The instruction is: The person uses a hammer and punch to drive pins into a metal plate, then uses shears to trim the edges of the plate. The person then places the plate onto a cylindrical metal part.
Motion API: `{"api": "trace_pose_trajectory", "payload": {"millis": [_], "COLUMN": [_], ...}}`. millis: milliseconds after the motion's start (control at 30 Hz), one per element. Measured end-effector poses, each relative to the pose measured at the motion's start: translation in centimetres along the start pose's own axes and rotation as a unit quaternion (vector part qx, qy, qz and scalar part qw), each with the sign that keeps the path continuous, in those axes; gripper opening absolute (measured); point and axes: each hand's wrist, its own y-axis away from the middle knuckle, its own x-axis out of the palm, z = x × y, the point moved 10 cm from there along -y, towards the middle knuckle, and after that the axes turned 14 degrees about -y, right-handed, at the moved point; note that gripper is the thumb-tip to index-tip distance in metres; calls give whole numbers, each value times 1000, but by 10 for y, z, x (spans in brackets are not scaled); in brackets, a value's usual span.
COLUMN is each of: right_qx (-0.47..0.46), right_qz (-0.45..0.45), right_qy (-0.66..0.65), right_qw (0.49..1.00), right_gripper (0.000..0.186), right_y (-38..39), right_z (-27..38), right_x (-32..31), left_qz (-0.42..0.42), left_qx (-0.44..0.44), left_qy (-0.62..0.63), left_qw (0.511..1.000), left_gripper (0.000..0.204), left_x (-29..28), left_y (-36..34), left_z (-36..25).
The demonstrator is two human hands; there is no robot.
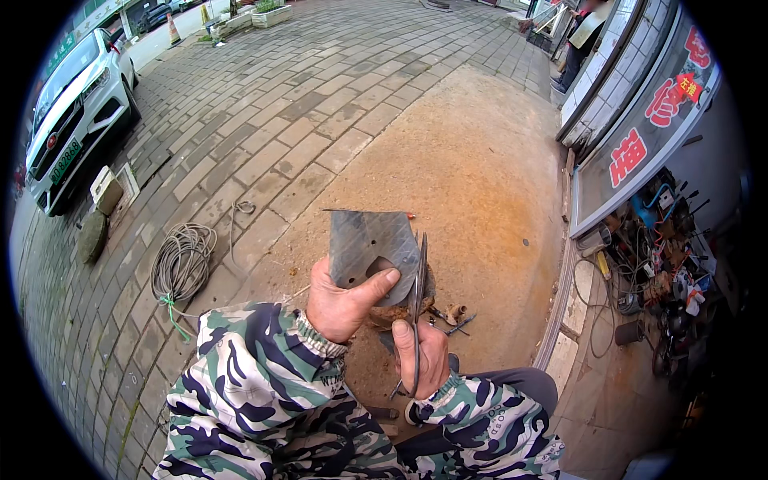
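My left hand point(346, 300) grips a dark grey, flexible-looking sheet point(360, 240) with small holes and a larger cutout, its thumb lying across the lower part. My right hand point(420, 360) is closed on a pair of large scissors point(417, 300), whose blades point upward at the sheet's right edge. Behind and below the sheet is a rusty, roundish object point(390, 318), partly hidden by my hands. Small metal parts and tools point(452, 320) lie on the concrete just right of it.
A coiled cable point(180, 264) lies on paving at the left, beyond it blocks point(106, 188) and a parked white car point(84, 104). At the right are a glass door point(648, 120) and cluttered tools point(664, 288). A person point(572, 56) stands at the back right.
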Motion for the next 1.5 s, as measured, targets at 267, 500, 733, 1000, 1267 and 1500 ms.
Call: {"api": "trace_pose_trajectory", "payload": {"millis": [267,500,733,1000,1267,1500], "right_qx": [10,4,-43,-31,-25,15], "right_qz": [-7,22,29,27,44,52], "right_qy": [9,-3,10,17,16,21], "right_qw": [1000,1000,999,999,999,998], "right_gripper": [42,40,40,40,44,47], "right_y": [2,2,3,5,7,3], "right_z": [-4,1,7,3,-3,-2], "right_x": [-5,0,-1,-6,-2,-3], "left_qz": [18,37,66,79,115,172], "left_qx": [-8,4,-2,-41,-34,-65], "left_qy": [22,-3,-8,-11,-63,-80], "left_qw": [1000,999,998,996,991,980], "left_gripper": [16,20,29,33,33,25], "left_x": [3,-5,-8,-6,-14,-10], "left_y": [-4,-7,-8,-11,-11,-8], "left_z": [8,-4,-7,-9,-15,-7]}}
